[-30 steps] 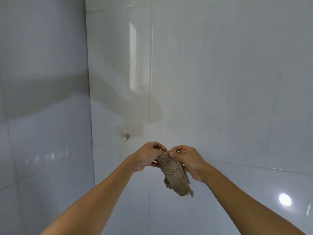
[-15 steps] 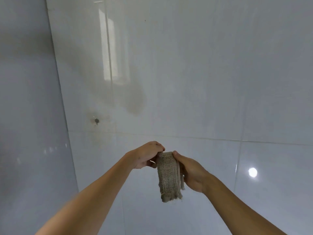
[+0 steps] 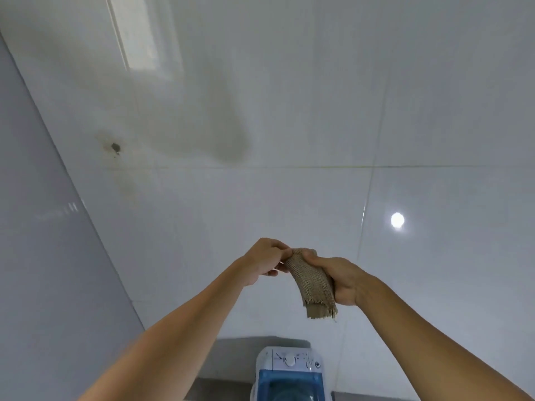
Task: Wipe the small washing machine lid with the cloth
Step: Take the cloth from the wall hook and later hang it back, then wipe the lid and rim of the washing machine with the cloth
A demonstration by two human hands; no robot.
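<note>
A brownish woven cloth (image 3: 314, 282) hangs folded between both hands, held up in front of the white tiled wall. My left hand (image 3: 262, 261) pinches its top edge, and my right hand (image 3: 340, 277) grips its right side, the frayed lower end dangling free. Far below, at the bottom edge of the view, stands the small washing machine (image 3: 289, 371), white with a dial panel and a blue translucent lid (image 3: 289, 386). Only its back part shows. Both hands are well above it.
Glossy white wall tiles (image 3: 289, 111) fill the view, with a dark stain and a small hole (image 3: 115, 146) at the left. A greyer side wall (image 3: 43, 256) meets it in a corner on the left. A lamp glare (image 3: 397, 219) shines on the right.
The view has tilted down and the washing machine has come into sight at the bottom. My hands keep hold of the cloth, my right hand now gripping it further down its side.
</note>
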